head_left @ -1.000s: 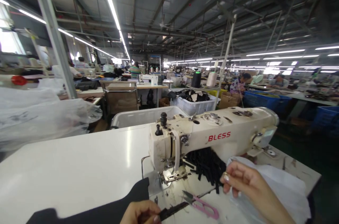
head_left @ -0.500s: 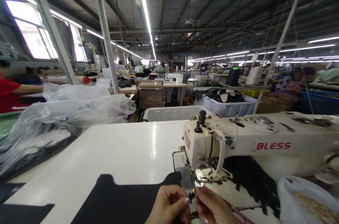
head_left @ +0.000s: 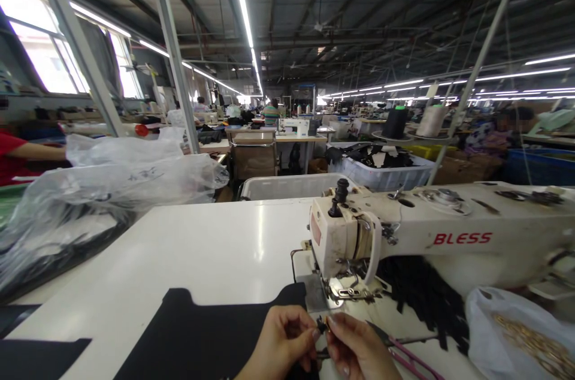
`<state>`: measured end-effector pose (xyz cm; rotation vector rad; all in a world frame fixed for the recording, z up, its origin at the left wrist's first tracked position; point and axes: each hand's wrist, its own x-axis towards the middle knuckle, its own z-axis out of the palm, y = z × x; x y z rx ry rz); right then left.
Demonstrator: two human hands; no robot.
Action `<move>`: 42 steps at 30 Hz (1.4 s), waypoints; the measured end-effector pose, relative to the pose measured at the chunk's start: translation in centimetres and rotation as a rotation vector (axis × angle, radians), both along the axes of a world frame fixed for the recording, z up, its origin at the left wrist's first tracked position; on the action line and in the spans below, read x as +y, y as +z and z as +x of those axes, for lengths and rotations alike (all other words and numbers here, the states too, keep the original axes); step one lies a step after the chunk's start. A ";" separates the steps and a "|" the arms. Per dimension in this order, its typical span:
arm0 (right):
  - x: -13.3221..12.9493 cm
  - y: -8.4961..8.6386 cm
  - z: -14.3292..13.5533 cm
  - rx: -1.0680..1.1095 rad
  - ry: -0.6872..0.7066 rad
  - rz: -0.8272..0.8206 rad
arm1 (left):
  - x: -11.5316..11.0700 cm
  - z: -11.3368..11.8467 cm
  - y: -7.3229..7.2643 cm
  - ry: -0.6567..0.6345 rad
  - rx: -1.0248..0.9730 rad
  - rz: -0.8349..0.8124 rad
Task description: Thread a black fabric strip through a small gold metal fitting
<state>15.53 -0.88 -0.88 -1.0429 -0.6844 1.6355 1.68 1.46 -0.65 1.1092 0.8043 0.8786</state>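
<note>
Both hands meet low at six o'clock, just in front of the needle plate of the sewing machine (head_left: 395,236): the left hand (head_left: 281,341) and the right hand (head_left: 357,350) each have their grip pinched shut on the same small black strip piece (head_left: 320,326), fingertips almost touching. A second ago they were well apart (the right hand was off at four o'clock over the plastic bag (head_left: 516,332), the left alone holding the strip at the desk edge). Half a second ago they had already joined, and little has changed since. The black fabric panel (head_left: 211,332) lies flat on the white desk (head_left: 202,248) at seven o'clock, touching the left wrist. Pink-handled snips (head_left: 404,353) lie just right of the right hand, and loose black strips (head_left: 422,293) are heaped under the machine arm.
</note>
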 end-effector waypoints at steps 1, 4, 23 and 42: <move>0.0 0.0 -0.1 0.023 -0.018 -0.019 | 0.0 0.0 0.1 0.000 0.006 0.002; -0.1 0.1 -0.4 0.042 -0.076 -0.001 | -0.2 0.0 0.4 0.007 0.040 0.004; -0.1 -0.6 -0.2 0.104 0.018 0.065 | -0.3 -0.5 0.0 -0.085 -0.217 0.015; -0.7 0.4 -0.6 -0.035 0.084 0.133 | 0.3 -0.3 -0.6 -0.023 -0.309 -0.136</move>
